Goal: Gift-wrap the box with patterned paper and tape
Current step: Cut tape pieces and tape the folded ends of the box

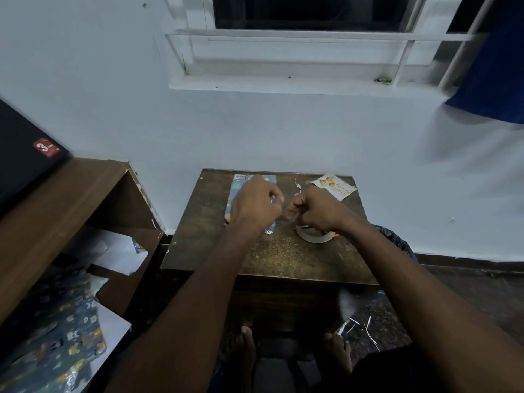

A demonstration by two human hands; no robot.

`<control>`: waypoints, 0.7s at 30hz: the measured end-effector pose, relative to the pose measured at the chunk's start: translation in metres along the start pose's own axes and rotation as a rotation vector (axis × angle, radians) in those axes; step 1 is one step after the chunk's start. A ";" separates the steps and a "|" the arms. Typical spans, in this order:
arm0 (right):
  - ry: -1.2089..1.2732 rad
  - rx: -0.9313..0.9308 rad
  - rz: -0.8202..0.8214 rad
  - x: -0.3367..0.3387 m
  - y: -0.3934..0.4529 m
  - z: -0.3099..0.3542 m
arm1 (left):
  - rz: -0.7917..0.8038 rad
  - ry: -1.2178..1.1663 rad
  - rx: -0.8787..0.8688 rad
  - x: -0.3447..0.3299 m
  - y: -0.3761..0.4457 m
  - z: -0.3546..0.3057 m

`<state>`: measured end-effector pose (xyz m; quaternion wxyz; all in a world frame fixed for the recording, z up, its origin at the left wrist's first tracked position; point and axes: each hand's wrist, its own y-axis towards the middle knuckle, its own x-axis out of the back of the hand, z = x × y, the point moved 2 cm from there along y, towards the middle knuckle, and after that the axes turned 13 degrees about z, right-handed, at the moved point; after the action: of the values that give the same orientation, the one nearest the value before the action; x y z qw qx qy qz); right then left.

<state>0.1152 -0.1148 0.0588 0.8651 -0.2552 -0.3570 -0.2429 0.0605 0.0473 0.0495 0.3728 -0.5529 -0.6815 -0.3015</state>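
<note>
A box wrapped in blue patterned paper (237,191) lies at the back left of the small wooden table (283,259). My left hand (258,204) hovers over it with its fingers curled. My right hand (316,208) is close beside it, also curled. Both hands seem to pinch a short strip of clear tape (287,212) stretched between them; the strip is faint and blurred. The roll of clear tape (313,236) lies flat on the table just under my right wrist. A silver flap of the paper (270,229) sticks out below my left wrist.
A white card with orange print (334,187) lies at the table's back right. A wooden shelf (71,194) on the left holds a sheet of patterned paper (62,341) and a black box (25,157). Paper scraps (360,327) litter the floor.
</note>
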 end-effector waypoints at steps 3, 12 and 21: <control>-0.156 -0.107 0.096 0.007 -0.004 -0.014 | 0.092 -0.034 -0.086 -0.009 0.000 -0.004; -0.420 -0.209 0.155 0.005 -0.011 -0.035 | 0.105 -0.561 -0.132 -0.009 -0.004 -0.014; 0.002 -0.003 -0.099 0.042 -0.038 -0.043 | 0.139 -0.635 -0.213 -0.019 0.003 -0.014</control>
<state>0.1395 -0.1797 0.0739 0.8519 -0.2384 -0.3680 -0.2863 0.0682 0.0266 0.0413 0.1020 -0.7002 -0.6889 -0.1573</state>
